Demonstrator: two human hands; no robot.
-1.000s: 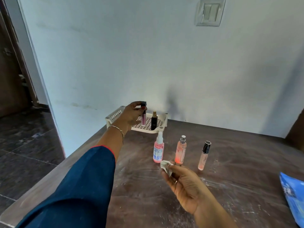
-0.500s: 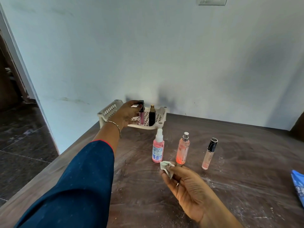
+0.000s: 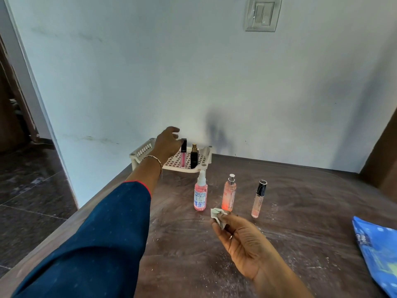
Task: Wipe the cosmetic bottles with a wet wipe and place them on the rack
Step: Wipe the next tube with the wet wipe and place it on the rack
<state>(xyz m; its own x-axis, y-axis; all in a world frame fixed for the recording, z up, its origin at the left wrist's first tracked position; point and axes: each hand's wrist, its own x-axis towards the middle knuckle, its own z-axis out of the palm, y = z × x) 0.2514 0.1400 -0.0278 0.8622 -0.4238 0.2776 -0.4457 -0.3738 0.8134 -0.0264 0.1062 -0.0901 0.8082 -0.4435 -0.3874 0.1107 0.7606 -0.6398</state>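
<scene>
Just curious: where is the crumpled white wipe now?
In the head view, the right hand pinches the crumpled white wipe, centre-right, just in front of the peach spray bottle.

Blue packet (image 3: 378, 252) bears white letters "me"; spray bottle (image 3: 200, 195) label print illegible

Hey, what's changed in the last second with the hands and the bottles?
The left hand let go of the pink tube, which now stands on the rack beside the black bottle. The right hand still pinches the wipe; the other three bottles stayed put.
</scene>
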